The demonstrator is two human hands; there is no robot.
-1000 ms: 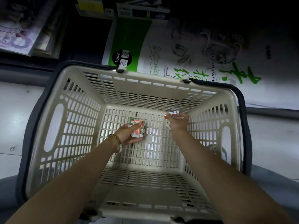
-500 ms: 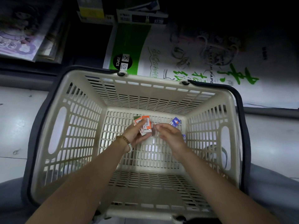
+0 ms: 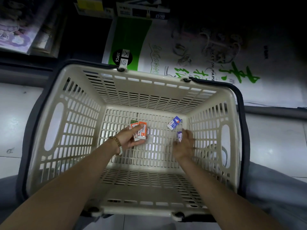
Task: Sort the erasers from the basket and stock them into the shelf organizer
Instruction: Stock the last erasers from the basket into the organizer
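Down in the basket point(image 3: 79, 146), left hand point(image 3: 127, 138) gripping orange erasers point(image 3: 140, 132), right hand point(image 3: 184, 143) loosely curled over a blue eraser point(image 3: 179, 136).

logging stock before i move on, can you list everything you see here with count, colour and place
basket: one, beige slatted plastic with dark handles, on the floor below the camera
orange erasers: a small stack, orange and white wrappers with a green edge behind, exact count unclear, held in the left hand
blue eraser: one, blue and white wrapper, lying on the basket floor near the far right corner
purple-blue eraser: one, partly hidden, at the right hand's fingertips
sketch paper pack: one, white with green print, on the floor beyond the basket
bead bracelet: one, brown and pale beads, on the left wrist
left hand: inside the basket, gripping the stack
right hand: inside the basket, blurred, reaching for the purple-blue eraser
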